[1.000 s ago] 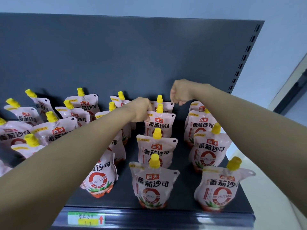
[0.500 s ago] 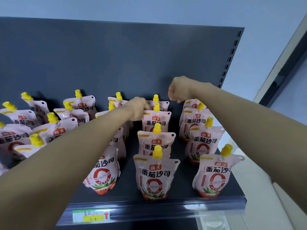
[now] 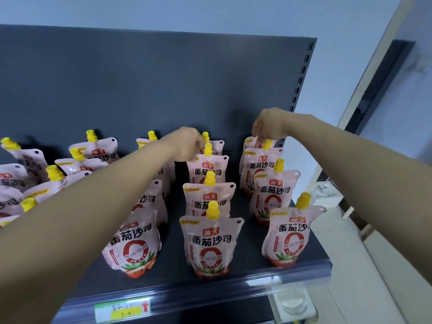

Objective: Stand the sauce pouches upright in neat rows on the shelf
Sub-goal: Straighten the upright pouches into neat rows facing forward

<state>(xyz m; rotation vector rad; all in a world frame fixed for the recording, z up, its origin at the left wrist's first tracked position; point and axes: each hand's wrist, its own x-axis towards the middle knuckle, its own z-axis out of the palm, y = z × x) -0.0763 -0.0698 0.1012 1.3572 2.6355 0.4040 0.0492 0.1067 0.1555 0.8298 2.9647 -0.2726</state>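
Pink sauce pouches with yellow caps stand on a dark grey shelf (image 3: pixel 247 280). Three upright rows run front to back on the right half; the middle row's front pouch (image 3: pixel 210 244) faces me. My left hand (image 3: pixel 187 143) reaches to the back and pinches the top left corner of the middle row's second-from-back pouch (image 3: pixel 210 167). My right hand (image 3: pixel 268 125) is at the back of the right row, fingertips closed on the top edge of the rearmost pouch (image 3: pixel 251 142). Pouches on the left (image 3: pixel 93 153) lean at mixed angles, partly hidden by my left forearm.
The shelf's dark back panel (image 3: pixel 140 85) rises just behind the rear pouches, with a slotted upright (image 3: pixel 301 73) at its right end. A green and yellow price tag (image 3: pixel 122 309) sits on the front rail. Pale floor and a dark door frame (image 3: pixel 378 85) lie to the right.
My view has shifted left and closer. My right hand dropped from above the right row onto the rearmost pouch's top. My left hand stays at the middle row's back.
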